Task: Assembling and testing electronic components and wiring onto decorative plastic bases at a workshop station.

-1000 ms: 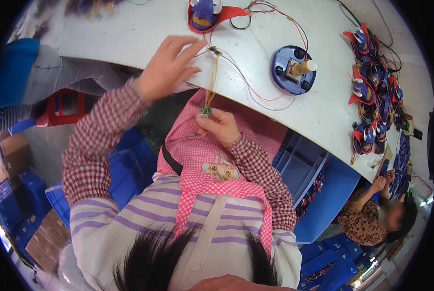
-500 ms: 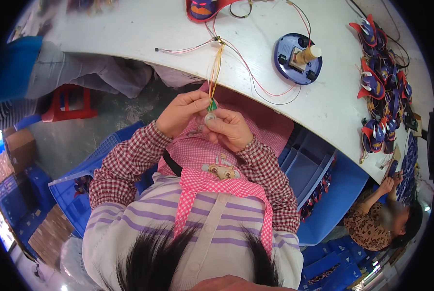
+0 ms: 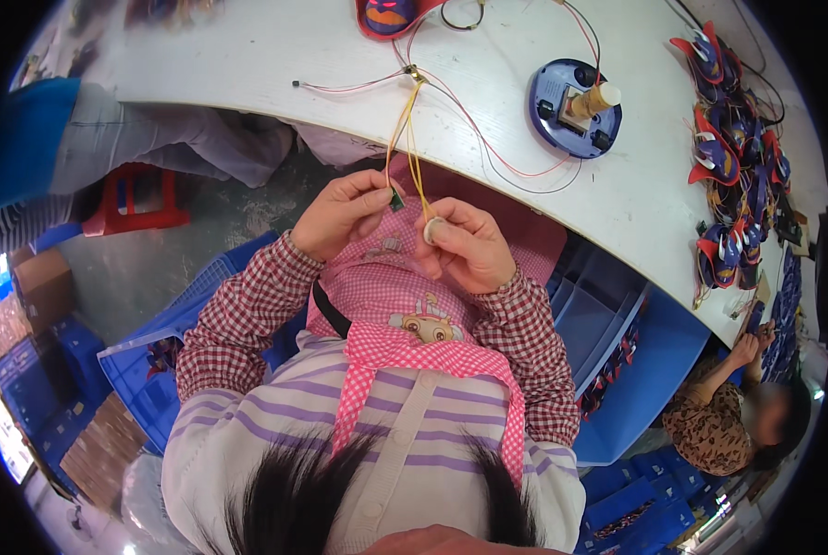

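Above my apron, my left hand (image 3: 347, 215) pinches a small green circuit board (image 3: 396, 201) with thin wires running up from it. My right hand (image 3: 469, 242) grips a small round whitish disc (image 3: 434, 229), also on wires. Between the hands there is a gap. Both sets of yellowish wires (image 3: 412, 139) rise to a joint (image 3: 415, 72) on the table, where red, white and black leads branch off. One lead links toward a purple toy part with red trim (image 3: 389, 17) at the far edge of view.
On the white table (image 3: 247, 55) a round blue device with a tan knob (image 3: 576, 109) stands at the right. Purple-and-red toy parts (image 3: 719, 157) are heaped beyond it. Blue bins (image 3: 617, 370) sit under the table. A red stool (image 3: 136, 199) and a co-worker (image 3: 729, 416) are nearby.
My hands have moved apart. The right one has shifted right with the disc, and the left holds the circuit board, so the wire bundle now spreads into two strands.
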Demonstrator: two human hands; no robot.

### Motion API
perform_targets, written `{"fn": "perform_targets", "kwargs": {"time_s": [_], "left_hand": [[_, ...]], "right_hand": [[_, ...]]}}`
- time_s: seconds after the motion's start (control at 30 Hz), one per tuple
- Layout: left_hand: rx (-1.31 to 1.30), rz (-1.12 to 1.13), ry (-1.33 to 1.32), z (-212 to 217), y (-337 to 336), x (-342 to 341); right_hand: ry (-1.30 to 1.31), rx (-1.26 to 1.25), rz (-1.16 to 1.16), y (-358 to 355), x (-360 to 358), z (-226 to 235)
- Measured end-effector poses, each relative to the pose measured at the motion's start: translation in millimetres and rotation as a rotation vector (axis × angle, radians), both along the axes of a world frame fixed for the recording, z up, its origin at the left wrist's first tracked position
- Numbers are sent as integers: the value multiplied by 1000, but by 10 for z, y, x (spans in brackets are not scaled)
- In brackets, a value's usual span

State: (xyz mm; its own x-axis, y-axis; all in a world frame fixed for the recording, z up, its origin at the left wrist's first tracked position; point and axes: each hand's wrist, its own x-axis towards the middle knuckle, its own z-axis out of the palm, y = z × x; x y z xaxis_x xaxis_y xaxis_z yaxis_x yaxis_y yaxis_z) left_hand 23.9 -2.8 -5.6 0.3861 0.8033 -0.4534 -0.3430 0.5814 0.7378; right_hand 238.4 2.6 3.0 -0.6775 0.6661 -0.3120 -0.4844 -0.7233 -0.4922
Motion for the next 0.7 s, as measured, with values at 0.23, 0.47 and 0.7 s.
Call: {"fn": "perform_targets", "kwargs": {"time_s": [0.23,0.47,0.7], "left_hand": [[31,67,-240,18,-44,55],[9,180,-179,106,7,121],[3,165,-110,22,-21,62]], "right_hand": [[-238,111,-107,26,-93,-12],[-493,337,-178,-5,-238,58],[-702,820,-247,6,-291,-85]]}}
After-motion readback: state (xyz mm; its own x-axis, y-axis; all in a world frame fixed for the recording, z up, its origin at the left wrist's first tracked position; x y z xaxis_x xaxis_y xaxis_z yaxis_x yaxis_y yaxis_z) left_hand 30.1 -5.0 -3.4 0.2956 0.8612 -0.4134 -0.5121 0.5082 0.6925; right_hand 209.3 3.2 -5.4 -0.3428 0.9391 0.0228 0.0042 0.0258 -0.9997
